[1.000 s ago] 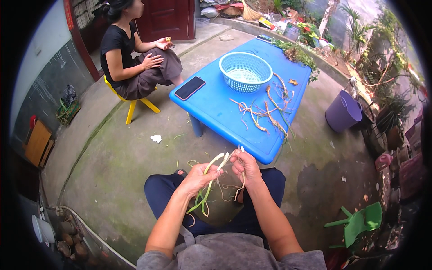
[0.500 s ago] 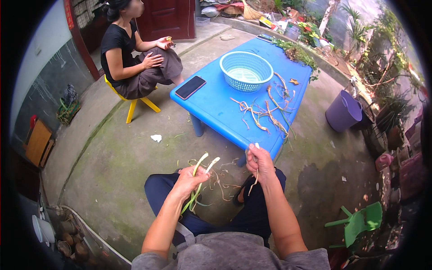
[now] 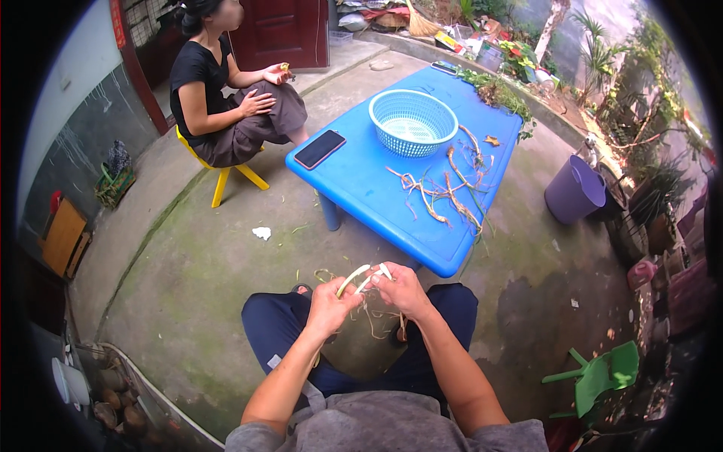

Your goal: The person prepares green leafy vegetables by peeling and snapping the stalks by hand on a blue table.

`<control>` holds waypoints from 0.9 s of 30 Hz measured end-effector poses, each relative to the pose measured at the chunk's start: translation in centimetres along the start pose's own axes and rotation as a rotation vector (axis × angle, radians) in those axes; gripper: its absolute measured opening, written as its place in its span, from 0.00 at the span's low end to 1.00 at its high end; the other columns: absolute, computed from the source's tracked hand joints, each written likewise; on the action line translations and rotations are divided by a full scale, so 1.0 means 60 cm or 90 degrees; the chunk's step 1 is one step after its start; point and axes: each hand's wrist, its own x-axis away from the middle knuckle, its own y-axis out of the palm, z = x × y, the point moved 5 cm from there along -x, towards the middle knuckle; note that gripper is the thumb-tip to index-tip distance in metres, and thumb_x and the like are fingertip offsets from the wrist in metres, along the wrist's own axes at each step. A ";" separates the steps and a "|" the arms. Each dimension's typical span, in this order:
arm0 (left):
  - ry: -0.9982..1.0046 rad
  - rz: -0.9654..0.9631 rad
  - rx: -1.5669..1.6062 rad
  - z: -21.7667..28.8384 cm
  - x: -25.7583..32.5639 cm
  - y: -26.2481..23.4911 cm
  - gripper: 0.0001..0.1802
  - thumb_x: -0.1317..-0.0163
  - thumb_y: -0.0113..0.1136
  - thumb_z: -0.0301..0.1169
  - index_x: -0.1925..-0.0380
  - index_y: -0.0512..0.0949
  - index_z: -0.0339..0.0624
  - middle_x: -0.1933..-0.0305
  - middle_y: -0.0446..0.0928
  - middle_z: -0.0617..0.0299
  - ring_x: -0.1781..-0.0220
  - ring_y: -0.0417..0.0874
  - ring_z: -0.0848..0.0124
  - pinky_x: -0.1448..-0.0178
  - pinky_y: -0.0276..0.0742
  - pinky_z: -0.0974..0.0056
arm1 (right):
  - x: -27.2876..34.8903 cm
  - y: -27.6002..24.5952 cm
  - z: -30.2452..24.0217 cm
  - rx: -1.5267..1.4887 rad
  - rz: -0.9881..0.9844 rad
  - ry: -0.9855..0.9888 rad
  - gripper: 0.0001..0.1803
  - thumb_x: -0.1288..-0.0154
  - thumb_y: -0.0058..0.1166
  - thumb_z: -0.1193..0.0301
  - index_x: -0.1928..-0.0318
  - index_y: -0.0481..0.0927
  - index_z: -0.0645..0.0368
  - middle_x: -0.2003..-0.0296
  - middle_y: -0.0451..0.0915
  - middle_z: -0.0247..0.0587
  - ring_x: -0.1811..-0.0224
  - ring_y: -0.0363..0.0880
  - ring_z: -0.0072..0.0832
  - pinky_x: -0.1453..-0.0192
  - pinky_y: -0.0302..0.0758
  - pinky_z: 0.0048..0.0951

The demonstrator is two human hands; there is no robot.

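I'm going with light fingertip pressure here, since these pale stalks (image 3: 351, 280) are probably bruising easily. My left hand (image 3: 327, 307) is curling its fingers around them; my right hand (image 3: 404, 292) is pinching a white stalk tip (image 3: 386, 271), nearly closed. Farther out, rooty stems (image 3: 434, 213) are lying on the blue surface (image 3: 369, 200), with a light-blue basket (image 3: 410, 145) sitting beyond.

Right fingers (image 3: 385, 287) back beside left fingers (image 3: 352, 300)

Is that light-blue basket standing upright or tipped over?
Upright: the basket sits on the blue table, mouth facing up, inner bottom showing.
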 end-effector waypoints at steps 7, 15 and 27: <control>-0.043 -0.045 0.158 0.024 0.003 0.001 0.06 0.47 0.65 0.23 0.75 0.76 0.38 0.81 0.71 0.69 0.85 0.68 0.81 0.87 0.65 0.73 | 0.014 -0.021 -0.006 0.060 -0.004 -0.027 0.10 0.34 0.49 0.71 0.57 0.77 0.64 0.71 0.79 0.32 0.82 0.62 0.12 0.79 0.60 0.17; -0.099 -0.081 0.125 0.006 0.006 0.011 0.05 0.49 0.66 0.22 0.74 0.78 0.37 0.75 0.77 0.67 0.74 0.73 0.81 0.68 0.67 0.74 | 0.012 -0.005 -0.001 0.059 0.034 -0.019 0.10 0.37 0.51 0.69 0.65 0.80 0.62 0.78 0.79 0.29 0.81 0.67 0.13 0.77 0.64 0.19; -0.125 0.048 0.584 -0.018 -0.040 -0.071 0.10 0.39 0.61 0.27 0.73 0.68 0.46 0.77 0.66 0.71 0.85 0.59 0.86 0.85 0.51 0.78 | 0.021 -0.041 0.005 0.072 0.061 -0.022 0.12 0.33 0.50 0.66 0.62 0.79 0.63 0.73 0.79 0.30 0.82 0.63 0.11 0.79 0.59 0.16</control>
